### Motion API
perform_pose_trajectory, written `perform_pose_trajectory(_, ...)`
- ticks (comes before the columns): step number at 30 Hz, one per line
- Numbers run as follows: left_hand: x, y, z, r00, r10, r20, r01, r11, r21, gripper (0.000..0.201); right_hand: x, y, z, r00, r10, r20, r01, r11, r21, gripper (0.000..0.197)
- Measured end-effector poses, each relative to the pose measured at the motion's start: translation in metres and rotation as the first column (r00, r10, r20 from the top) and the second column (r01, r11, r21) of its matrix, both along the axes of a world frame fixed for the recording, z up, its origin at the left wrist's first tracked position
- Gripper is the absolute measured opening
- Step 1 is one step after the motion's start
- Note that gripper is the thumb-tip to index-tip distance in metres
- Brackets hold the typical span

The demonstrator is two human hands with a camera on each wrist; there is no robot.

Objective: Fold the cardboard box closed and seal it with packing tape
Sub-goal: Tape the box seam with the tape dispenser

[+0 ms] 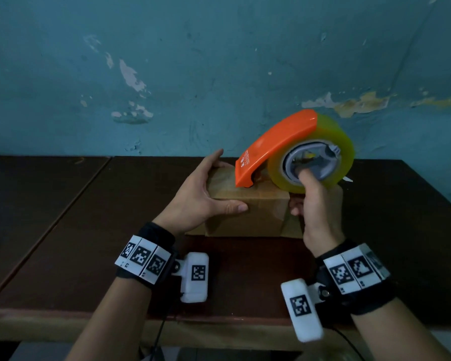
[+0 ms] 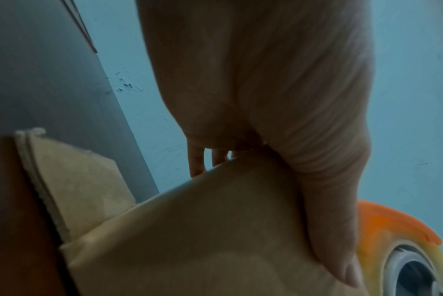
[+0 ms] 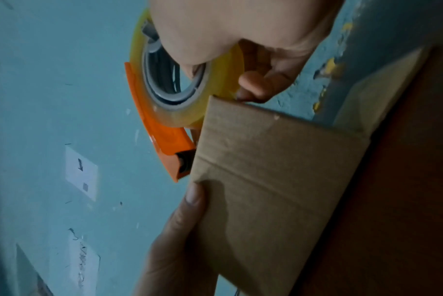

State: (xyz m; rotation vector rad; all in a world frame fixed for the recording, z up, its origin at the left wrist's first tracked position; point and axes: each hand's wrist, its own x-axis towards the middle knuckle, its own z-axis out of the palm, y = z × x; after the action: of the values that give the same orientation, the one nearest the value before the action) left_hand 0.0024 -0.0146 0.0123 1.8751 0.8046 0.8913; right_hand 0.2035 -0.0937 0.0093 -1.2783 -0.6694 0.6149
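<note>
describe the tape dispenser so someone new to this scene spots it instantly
On the dark wooden table against the blue wall stands a small cardboard box, steadied by the left hand. On its top sits the tape dispenser, held by the right hand. It is the only bright thing: an orange curved cover over a yellowish clear roll.

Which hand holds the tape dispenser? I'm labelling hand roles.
The right hand: its thumb hooks into the tape dispenser; the left hand only steadies the cardboard box.
</note>
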Motion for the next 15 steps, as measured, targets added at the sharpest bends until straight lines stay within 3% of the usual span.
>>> perform_pose_trajectory(4, 0.0, 0.0, 0.001, 1.0, -0.001, -0.004, 0.001, 1.0, -0.005, 0.119, 0.007, -0.002, 0.006, 0.999, -0.005, 0.047, 0.005, 1.0, 0.002, 0.017)
perform_pose_trajectory(10, 0.004, -0.001, -0.002, 0.995, 0.033, 0.09, -0.027, 0.998, -0.061, 0.119, 0.001, 0.001, 0.009, 0.999, -0.037, -0.017, 0.037, 0.999, 0.015, 0.021)
perform_pose_trajectory(15, 0.013, -0.01, -0.002, 0.932, 0.167, 0.321, -0.075, 0.957, -0.282, 0.083, 0.0, 0.001, 0.011, 0.999, -0.04, -0.02, 0.041, 0.999, 0.027, 0.021)
